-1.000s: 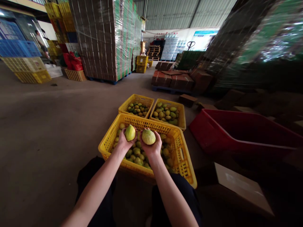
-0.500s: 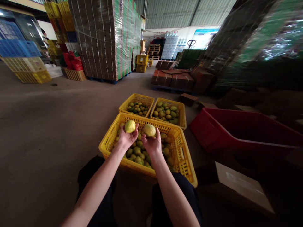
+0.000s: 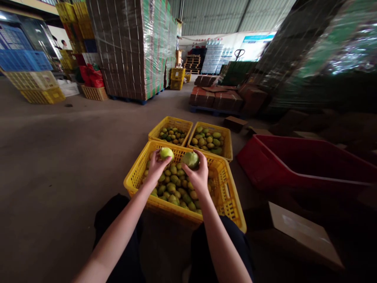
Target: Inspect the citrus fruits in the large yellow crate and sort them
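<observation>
My left hand [image 3: 156, 166] is closed round a pale yellow-green lemon [image 3: 166, 153], gripping it between thumb and fingers. In my right hand [image 3: 199, 173] is a larger, greener lemon [image 3: 190, 160], with the thumb on its near side and the fingers round its right side. Both hands are raised over a big yellow plastic crate [image 3: 235, 207] standing in front of my knees. Many yellow-green lemons [image 3: 174, 189] lie loose in that crate, partly hidden by my hands and forearms.
Two smaller yellow crates, a left one [image 3: 153, 132] and a right one [image 3: 228, 146], hold more lemons just beyond. To the right are a red tub [image 3: 259, 165] and a cardboard box [image 3: 303, 232]. Farther off stand wrapped pallet stacks [image 3: 120, 51] and flattened cartons [image 3: 216, 98].
Both hands have turned over the lemons, from palms up beneath them to gripping them at the sides. The right lemon now shows a greener face. The hands have shifted slightly right.
</observation>
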Action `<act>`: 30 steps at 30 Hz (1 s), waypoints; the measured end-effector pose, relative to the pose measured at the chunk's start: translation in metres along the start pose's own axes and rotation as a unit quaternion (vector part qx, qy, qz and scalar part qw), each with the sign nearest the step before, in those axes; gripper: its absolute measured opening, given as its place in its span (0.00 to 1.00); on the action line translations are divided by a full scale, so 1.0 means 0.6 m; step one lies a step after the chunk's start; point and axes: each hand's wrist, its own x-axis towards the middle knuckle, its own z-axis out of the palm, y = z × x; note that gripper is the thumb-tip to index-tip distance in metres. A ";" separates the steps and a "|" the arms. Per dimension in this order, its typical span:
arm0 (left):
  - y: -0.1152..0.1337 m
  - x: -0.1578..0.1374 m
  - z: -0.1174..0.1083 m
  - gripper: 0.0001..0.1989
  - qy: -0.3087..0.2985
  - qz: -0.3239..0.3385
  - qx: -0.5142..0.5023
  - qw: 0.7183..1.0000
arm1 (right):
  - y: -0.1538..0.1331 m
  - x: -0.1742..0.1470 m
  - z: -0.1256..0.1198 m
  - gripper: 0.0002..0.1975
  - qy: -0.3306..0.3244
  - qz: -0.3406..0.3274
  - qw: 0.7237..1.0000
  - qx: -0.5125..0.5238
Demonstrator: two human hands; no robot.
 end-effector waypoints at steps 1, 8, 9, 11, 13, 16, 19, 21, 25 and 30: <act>0.000 -0.002 -0.001 0.21 -0.004 0.017 0.003 1.000 | -0.003 -0.001 -0.001 0.28 0.005 -0.036 0.999 -0.016; 0.005 -0.010 -0.023 0.26 -0.049 0.040 0.001 0.998 | -0.014 -0.007 -0.001 0.28 -0.043 -0.047 0.998 -0.009; 0.004 -0.011 -0.026 0.24 -0.062 0.044 0.008 0.997 | -0.015 -0.007 -0.001 0.30 -0.042 -0.043 0.998 -0.004; 0.001 -0.013 -0.029 0.20 -0.074 0.038 0.002 0.997 | -0.017 -0.007 -0.002 0.32 -0.041 -0.041 0.998 -0.008; -0.001 -0.013 -0.029 0.19 -0.076 0.031 -0.005 0.997 | -0.016 -0.007 -0.003 0.34 -0.041 -0.040 0.998 -0.013; 0.000 -0.010 -0.025 0.24 -0.092 0.045 0.030 0.994 | -0.012 -0.004 -0.003 0.34 -0.021 -0.048 0.998 0.020; 0.005 -0.002 -0.021 0.24 -0.080 0.012 0.018 0.997 | -0.003 0.001 -0.003 0.30 0.012 -0.026 0.997 0.069; 0.011 0.002 -0.020 0.16 -0.071 -0.068 -0.022 0.995 | 0.001 0.006 -0.003 0.25 0.011 0.044 0.992 0.114; 0.024 0.003 -0.018 0.11 -0.070 -0.210 -0.102 0.970 | 0.000 0.013 0.002 0.12 -0.015 0.212 0.947 0.241; 0.034 -0.004 -0.017 0.21 -0.092 -0.232 -0.167 0.954 | -0.009 0.008 0.007 0.09 -0.058 0.311 0.890 0.327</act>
